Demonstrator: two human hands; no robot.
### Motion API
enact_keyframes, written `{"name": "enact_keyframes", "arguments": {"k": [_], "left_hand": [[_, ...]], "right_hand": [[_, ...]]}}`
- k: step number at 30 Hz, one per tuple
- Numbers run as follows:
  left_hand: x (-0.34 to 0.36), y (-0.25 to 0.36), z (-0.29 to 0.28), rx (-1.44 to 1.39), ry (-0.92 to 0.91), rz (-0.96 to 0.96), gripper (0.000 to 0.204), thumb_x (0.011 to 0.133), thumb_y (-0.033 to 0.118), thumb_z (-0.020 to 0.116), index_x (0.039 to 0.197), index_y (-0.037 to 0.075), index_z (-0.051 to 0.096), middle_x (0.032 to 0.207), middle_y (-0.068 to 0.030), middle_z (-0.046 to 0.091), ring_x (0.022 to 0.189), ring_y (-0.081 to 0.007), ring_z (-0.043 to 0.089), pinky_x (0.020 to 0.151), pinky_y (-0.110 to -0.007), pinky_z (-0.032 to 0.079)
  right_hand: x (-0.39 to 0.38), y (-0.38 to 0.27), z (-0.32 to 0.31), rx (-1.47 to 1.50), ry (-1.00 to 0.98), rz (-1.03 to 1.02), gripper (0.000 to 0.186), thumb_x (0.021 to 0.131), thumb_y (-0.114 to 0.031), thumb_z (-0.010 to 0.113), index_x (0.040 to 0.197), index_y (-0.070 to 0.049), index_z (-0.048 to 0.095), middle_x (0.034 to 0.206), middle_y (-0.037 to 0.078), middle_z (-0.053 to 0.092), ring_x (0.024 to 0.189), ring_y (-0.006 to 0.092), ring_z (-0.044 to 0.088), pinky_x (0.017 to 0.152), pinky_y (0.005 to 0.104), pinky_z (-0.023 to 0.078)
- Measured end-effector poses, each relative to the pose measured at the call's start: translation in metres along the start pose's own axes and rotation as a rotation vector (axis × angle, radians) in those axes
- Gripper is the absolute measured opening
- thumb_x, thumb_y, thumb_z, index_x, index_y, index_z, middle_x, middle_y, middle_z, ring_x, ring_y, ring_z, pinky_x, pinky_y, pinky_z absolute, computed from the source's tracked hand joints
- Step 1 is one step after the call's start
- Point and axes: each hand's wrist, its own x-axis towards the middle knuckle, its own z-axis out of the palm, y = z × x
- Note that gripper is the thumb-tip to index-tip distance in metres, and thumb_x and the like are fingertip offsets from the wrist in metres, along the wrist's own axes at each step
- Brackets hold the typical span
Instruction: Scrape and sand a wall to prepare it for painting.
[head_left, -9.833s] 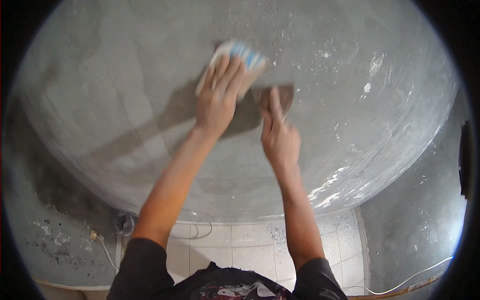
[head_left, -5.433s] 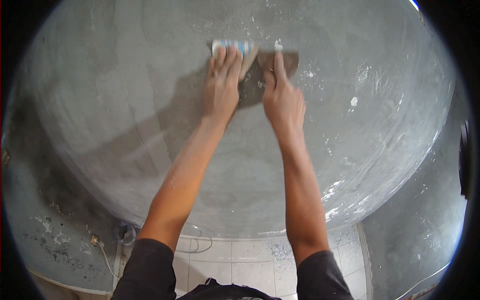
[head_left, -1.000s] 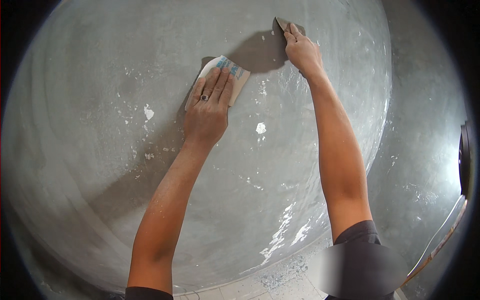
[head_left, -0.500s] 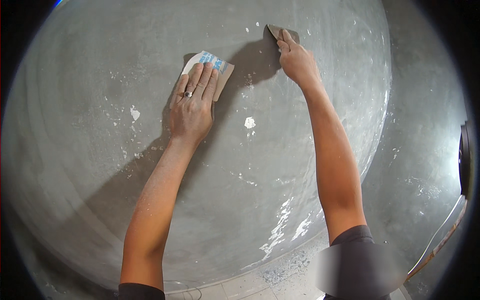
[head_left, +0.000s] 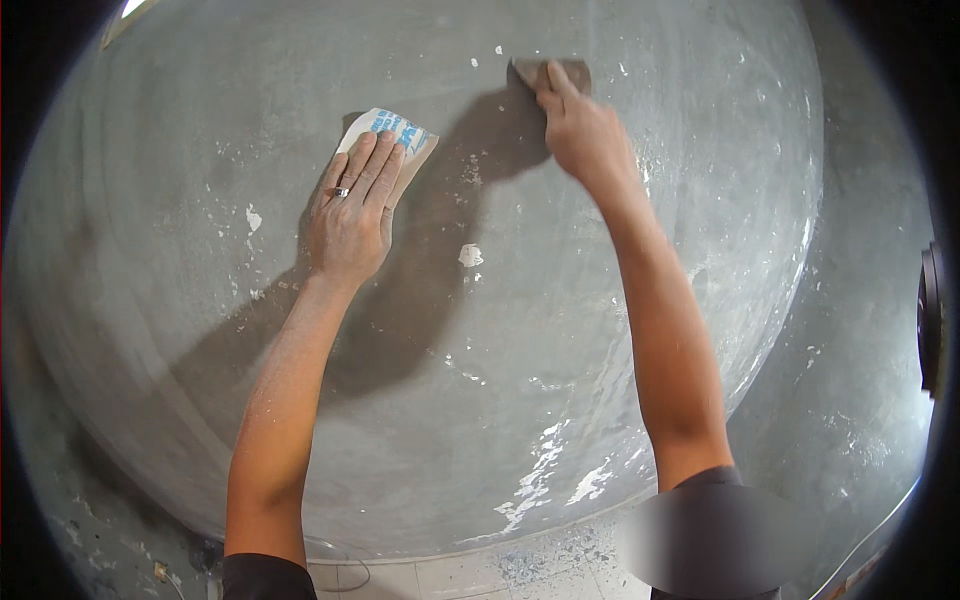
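With fingers stretched flat, my left hand (head_left: pixel 350 230) presses a sheet of sandpaper (head_left: pixel 395 132) against the grey wall (head_left: pixel 400 440). The sheet has a pale back with blue print, and its far corner curls up. A ring sits on one finger. Farther up and to the right, my right hand (head_left: pixel 590 140) grips a scraper (head_left: pixel 535 72) with a flat, dull blade. One finger lies extended along the blade, which appears to rest on the wall; the handle is hidden inside the hand.
White patches such as a chipped spot (head_left: pixel 471 255) mark the wall, with larger white streaks (head_left: pixel 540 480) lower down. Debris (head_left: pixel 550 560) litters the tiled floor (head_left: pixel 460 574) at the wall's foot. A thin cable (head_left: pixel 352 565) lies there. A dark round object (head_left: pixel 930 320) stands at the far right.
The whole view has shifted, so the wall marks and both hands appear farther left. The scraper has turned slightly, its blade edge now more level. The sandpaper stays at nearly the same wall spot.
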Motion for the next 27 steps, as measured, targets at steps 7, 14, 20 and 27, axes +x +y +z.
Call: {"name": "enact_keyframes", "arguments": {"k": [7,14,20,27], "left_hand": [[-0.003,0.002,0.0,-0.021,0.03,-0.035,0.054,0.095,0.014,0.056,0.148,0.012,0.046,0.155,0.0002,0.043,0.147,-0.0167,0.033,0.123,-0.037,0.023],[-0.005,-0.001,0.002,-0.066,0.044,-0.034,0.051,0.099,0.016,0.052,0.149,0.012,0.045,0.155,-0.0014,0.043,0.148,-0.0169,0.032,0.123,-0.037,0.022],[-0.008,0.0,0.0,-0.036,0.02,-0.016,0.05,0.098,0.017,0.053,0.148,0.012,0.046,0.155,-0.0016,0.044,0.147,-0.0175,0.032,0.123,-0.037,0.023],[-0.009,-0.002,0.0,-0.09,0.048,-0.025,0.05,0.098,0.017,0.054,0.148,0.011,0.047,0.154,-0.0017,0.045,0.146,-0.0175,0.034,0.123,-0.037,0.023]], "right_hand": [[-0.094,-0.003,0.013,-0.013,-0.285,-0.07,0.049,0.1,-0.034,0.05,0.148,-0.025,0.043,0.08,0.025,0.069,0.073,0.0451,0.068,0.061,0.0548,0.053],[-0.035,-0.034,0.024,0.044,-0.021,-0.067,0.048,0.1,-0.036,0.05,0.148,-0.031,0.044,0.083,0.025,0.068,0.075,0.0488,0.065,0.066,0.0552,0.053],[-0.164,-0.021,0.032,0.056,-0.267,-0.028,0.05,0.099,-0.032,0.054,0.148,-0.027,0.045,0.079,0.025,0.069,0.067,0.0438,0.068,0.055,0.0536,0.052],[-0.034,-0.061,0.022,0.005,-0.099,0.006,0.048,0.1,-0.039,0.048,0.147,-0.032,0.045,0.092,0.027,0.069,0.085,0.0497,0.066,0.074,0.056,0.054]]}}
